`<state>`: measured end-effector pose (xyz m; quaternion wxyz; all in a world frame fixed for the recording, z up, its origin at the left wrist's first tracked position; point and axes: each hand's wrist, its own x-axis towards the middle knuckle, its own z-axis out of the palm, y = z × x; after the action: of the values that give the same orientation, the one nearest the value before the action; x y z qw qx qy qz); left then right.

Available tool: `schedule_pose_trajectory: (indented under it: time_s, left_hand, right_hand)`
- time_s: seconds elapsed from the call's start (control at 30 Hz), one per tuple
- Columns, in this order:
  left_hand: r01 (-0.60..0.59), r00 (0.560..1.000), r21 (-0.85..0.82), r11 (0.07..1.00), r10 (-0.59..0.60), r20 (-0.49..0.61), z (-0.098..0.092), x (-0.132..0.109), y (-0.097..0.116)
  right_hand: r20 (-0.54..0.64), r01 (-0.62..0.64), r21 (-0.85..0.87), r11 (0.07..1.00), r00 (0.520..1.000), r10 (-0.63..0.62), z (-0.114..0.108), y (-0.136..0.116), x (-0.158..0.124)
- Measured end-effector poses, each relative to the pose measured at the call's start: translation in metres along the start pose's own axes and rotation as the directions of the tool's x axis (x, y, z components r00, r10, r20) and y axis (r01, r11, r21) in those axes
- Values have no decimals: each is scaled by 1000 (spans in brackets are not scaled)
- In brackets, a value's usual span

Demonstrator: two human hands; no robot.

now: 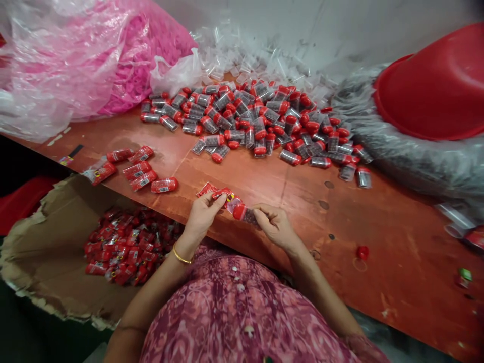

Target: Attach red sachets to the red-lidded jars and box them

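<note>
Over the near edge of the table, my left hand [204, 212] pinches a red printed sleeve [230, 199] with a clear part at its end. My right hand [276, 222] grips a small clear tube with a red cap [239, 211], dark contents inside. The tube's red cap meets the sleeve's clear end; whether it is inside the opening I cannot tell. Beyond my hands lies a large heap of similar red-capped tubes [249, 135]. To the left, several tubes in red printed wrap [165, 185] lie on the table.
A torn-edged cardboard box [49, 252] with many red wrapped pieces stands below the table's left edge. A plastic bag of pink pieces [128, 55] sits back left. Clear empty tubes pile behind the heap. A red tub [434, 91] rests on a plastic sack [408, 151] at right.
</note>
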<state>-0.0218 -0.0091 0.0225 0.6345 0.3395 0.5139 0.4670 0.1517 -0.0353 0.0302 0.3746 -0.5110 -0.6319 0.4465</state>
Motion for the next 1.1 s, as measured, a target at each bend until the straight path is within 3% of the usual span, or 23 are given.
schedule_pose_trajectory:
  time_s: [0.2, 0.33, 0.57, 0.77, 0.9, 1.0, 1.1]
  left_hand:
    - [-16, 999, 27, 1000, 14, 52, 0, 3, 2]
    - [7, 1000, -79, 997, -8, -9, 8, 2, -4]
    - [32, 997, -197, 980, -46, -68, 24, -3, -14]
    - [-12, 995, -255, 967, -13, -96, 19, 0, -13]
    - [-31, 1000, -229, 973, 30, -11, 20, -1, -23]
    - [-25, 997, -202, 979, 40, 72, 22, -2, -29]
    - [-46, 997, -211, 976, 57, 45, 18, 0, -24]
  right_hand:
    - [-17, -9, 9, 1000, 1000, 9, 7, 4, 0]
    - [-136, -40, 111, 993, 989, 55, 19, 14, -1]
    - [-221, -51, 198, 979, 971, 96, 38, 25, 2]
    - [-127, -154, 420, 894, 966, 226, 51, 19, 7]
    - [-152, -128, 536, 835, 958, 245, 57, 15, 10]
    - [-180, -120, 563, 818, 948, 264, 58, 14, 12]
    - [-140, -124, 530, 839, 963, 231, 54, 13, 10]
